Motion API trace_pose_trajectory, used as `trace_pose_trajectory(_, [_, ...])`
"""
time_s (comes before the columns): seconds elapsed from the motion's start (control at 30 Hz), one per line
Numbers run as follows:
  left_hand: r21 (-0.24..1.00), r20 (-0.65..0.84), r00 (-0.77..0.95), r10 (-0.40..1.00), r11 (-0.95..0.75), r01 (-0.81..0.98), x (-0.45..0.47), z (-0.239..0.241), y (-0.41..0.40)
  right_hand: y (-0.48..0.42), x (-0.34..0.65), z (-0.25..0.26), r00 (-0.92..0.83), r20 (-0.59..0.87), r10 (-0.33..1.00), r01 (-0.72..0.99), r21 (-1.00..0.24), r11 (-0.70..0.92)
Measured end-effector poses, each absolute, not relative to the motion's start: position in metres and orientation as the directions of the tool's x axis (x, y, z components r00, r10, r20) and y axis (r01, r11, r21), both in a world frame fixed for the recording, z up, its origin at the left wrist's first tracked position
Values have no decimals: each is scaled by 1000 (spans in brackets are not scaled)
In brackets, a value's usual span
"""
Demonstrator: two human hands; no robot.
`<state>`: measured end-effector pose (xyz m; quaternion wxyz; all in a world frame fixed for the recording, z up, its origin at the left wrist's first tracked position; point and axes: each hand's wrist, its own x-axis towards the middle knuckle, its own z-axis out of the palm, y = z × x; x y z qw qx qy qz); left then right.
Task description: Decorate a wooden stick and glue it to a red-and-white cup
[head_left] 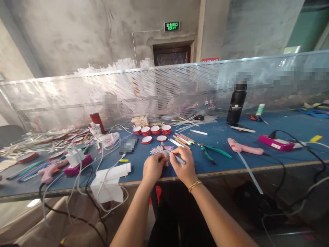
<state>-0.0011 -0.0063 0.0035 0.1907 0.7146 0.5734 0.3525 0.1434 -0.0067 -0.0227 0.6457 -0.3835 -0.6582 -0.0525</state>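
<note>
Near the table's front edge, my left hand pinches a flat wooden stick that stands nearly upright. My right hand is closed around a grey-blue marker pen, its tip end pointing at the stick. Behind both hands lies a pile of small multicoloured bits, partly covered by my fingers. Farther back are short stacks of round red-rimmed discs with white tops, plus two lower ones in front. Several coloured pens lie just right of the pile.
Green-handled pliers, a pink glue gun and a magenta power strip lie rightward. A black bottle stands behind them. Leftward are a white paper roll, tangled cables and another pink glue gun. A perforated metal screen borders the back.
</note>
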Motion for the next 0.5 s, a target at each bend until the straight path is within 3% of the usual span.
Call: trace_pose_trajectory(0.5, [683,291,104,951,-283,674,-2,1,-5,-8,144,-22,121,890,440,569,-425,704])
